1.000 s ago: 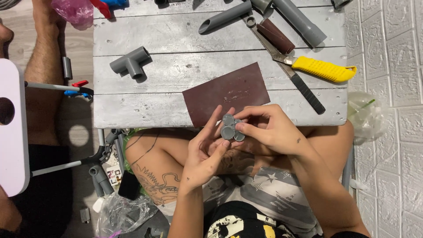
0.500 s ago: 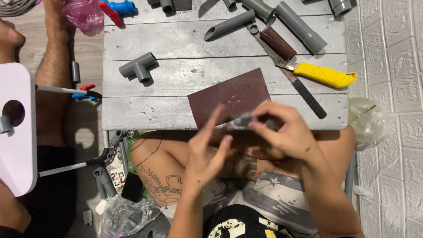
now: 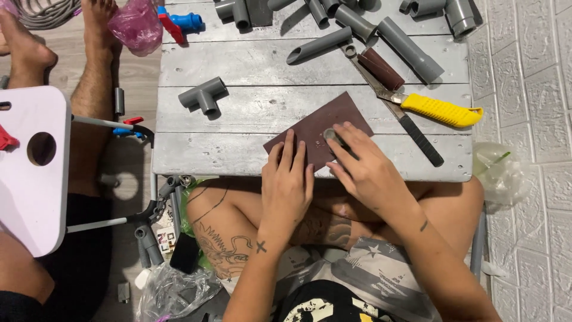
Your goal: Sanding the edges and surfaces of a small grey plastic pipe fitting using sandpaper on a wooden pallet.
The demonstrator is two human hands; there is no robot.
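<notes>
On the grey table (image 3: 238,149), the left hand (image 3: 289,182) lies flat, fingers spread, on the brown sandpaper (image 3: 319,128). The right hand (image 3: 366,173) pinches a small grey fitting (image 3: 329,135) against the sheet.

Left hand (image 3: 288,179) flat, fingers spread — right hand (image 3: 363,170) fingers pinched.

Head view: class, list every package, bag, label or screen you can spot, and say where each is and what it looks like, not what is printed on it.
Pink plastic bag: top left on the floor, crumpled, translucent.
Clear plastic bag: right of the table by the wall, crumpled, something green inside.
Clear plastic bag: bottom left on the floor, crinkled.
Small printed label: floor under the table edge, whitish, partly hidden.
No screens.
</notes>
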